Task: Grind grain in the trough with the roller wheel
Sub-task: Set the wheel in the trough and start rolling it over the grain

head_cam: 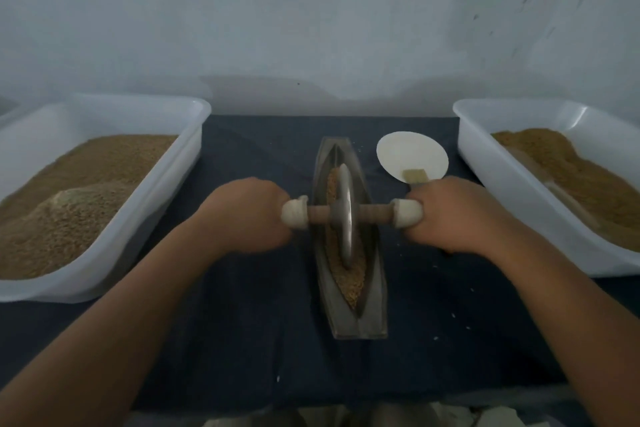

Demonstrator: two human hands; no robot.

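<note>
Metal roller wheel [344, 215] mid-trough [372, 308], in grain [349, 274]. L hand [247, 213] & R hand [446, 213] both gripping axle ends. Step: grinding. Next: roll fwd/back w/ even downward pressure.

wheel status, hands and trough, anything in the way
Gripping wheel handles: left hand, right hand. Disc upright in trough, on the grain. Nothing in its path; plate sits beside trough.
</note>
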